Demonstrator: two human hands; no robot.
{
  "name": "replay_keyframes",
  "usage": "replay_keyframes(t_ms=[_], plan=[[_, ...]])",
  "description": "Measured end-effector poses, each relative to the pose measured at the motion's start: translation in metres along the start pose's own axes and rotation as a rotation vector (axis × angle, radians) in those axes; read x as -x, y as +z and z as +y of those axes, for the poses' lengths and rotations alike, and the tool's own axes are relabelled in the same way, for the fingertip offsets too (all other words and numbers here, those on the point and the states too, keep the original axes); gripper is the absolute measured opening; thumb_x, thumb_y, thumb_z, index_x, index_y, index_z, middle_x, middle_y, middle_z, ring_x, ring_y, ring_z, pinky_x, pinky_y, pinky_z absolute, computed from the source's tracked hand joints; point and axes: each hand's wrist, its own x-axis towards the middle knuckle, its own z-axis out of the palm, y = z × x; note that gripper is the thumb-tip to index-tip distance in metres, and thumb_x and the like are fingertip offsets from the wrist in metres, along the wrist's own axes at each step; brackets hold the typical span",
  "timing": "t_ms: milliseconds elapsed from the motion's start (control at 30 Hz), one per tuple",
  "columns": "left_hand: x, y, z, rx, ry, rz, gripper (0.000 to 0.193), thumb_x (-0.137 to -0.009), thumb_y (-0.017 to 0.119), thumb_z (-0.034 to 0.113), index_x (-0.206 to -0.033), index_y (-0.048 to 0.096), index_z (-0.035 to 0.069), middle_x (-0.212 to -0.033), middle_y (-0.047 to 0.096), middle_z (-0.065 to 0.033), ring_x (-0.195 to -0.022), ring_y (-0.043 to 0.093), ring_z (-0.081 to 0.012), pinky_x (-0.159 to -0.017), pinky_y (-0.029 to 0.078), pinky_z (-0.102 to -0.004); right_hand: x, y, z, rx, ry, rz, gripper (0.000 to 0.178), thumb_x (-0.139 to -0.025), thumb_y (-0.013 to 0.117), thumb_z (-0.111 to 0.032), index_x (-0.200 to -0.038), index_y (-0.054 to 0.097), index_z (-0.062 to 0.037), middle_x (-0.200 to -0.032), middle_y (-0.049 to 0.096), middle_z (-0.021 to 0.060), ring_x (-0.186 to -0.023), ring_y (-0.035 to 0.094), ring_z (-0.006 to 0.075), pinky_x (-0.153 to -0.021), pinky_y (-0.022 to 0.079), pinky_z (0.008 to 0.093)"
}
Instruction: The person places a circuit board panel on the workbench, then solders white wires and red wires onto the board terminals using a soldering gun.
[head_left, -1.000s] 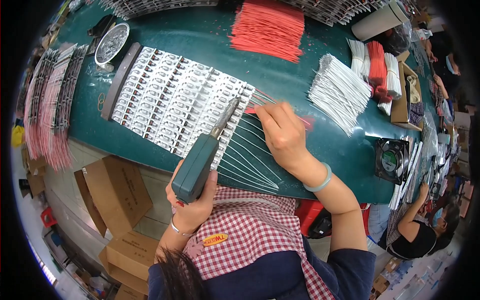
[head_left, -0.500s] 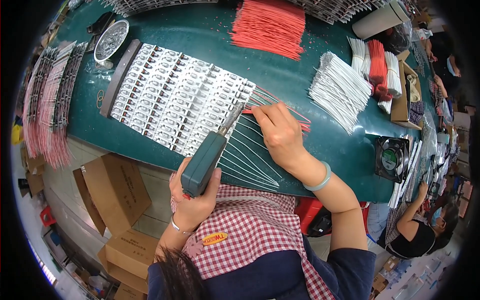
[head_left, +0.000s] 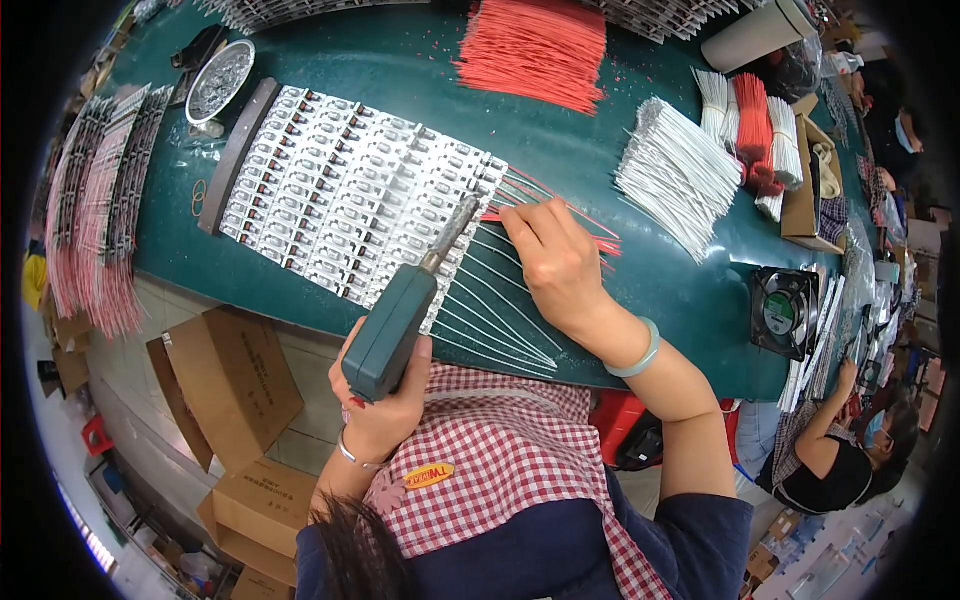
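My left hand (head_left: 380,412) is closed around a dark green soldering gun (head_left: 392,330). Its metal tip points up and away, over the right edge of a panel of white circuit boards (head_left: 345,195) set with rows of small parts. At that same edge, close to the tip, the fingers of my right hand (head_left: 560,262) pinch a red wire (head_left: 491,217). White wires (head_left: 500,322) fan out from the nearer part of this edge, and several more red wires (head_left: 545,188) run out from its far part. My right fingertips partly hide the wire's end.
A dark bar (head_left: 238,155) borders the panel's left side. Beyond lie a red wire pile (head_left: 535,55), a white wire pile (head_left: 675,175) and a metal dish (head_left: 222,82). A small fan (head_left: 785,312) stands at right. Cardboard boxes (head_left: 235,380) sit below left; a co-worker (head_left: 830,450) is at right.
The soldering gun and my left hand have shifted slightly left, its tip now further over the boards. My right hand has moved a little left and still pinches the red wire.
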Motion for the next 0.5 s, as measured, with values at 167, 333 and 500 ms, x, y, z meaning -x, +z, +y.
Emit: replay_keyframes(t_ms=[167,333,500], plan=[[0.005,-0.003,-0.001,0.041,-0.029,0.030,0.021,-0.081,0.076,-0.002,-0.101,0.069,-0.007,-0.090,0.069,-0.0121,-0.072,0.067,-0.0201,-0.066,0.052,-0.0286,0.001,0.003,0.003,0.038,-0.041,0.013,0.030,-0.072,0.067,-0.002,-0.100,0.069,0.0064,-0.091,0.063,0.0099,-0.083,0.062,0.0232,-0.063,0.054,0.0319],[0.011,-0.005,-0.004,0.036,-0.042,0.043,0.024,-0.079,0.078,-0.002,-0.101,0.070,-0.006,-0.093,0.070,-0.0128,-0.075,0.068,-0.0206,-0.067,0.053,-0.0291,0.001,0.002,0.002,0.011,-0.058,0.051,0.032,-0.072,0.067,-0.001,-0.103,0.068,0.0067,-0.092,0.063,0.0100,-0.083,0.062,0.0233,-0.064,0.053,0.0323],[0.017,-0.005,-0.010,0.003,-0.076,0.055,0.026,-0.077,0.080,-0.002,-0.101,0.070,-0.005,-0.095,0.071,-0.0130,-0.078,0.068,-0.0224,-0.071,0.053,-0.0315,0.004,-0.002,-0.008,-0.053,-0.014,0.038,0.034,-0.070,0.067,0.007,-0.104,0.070,0.0047,-0.092,0.066,0.0104,-0.079,0.062,0.0260,-0.064,0.053,0.0350]])
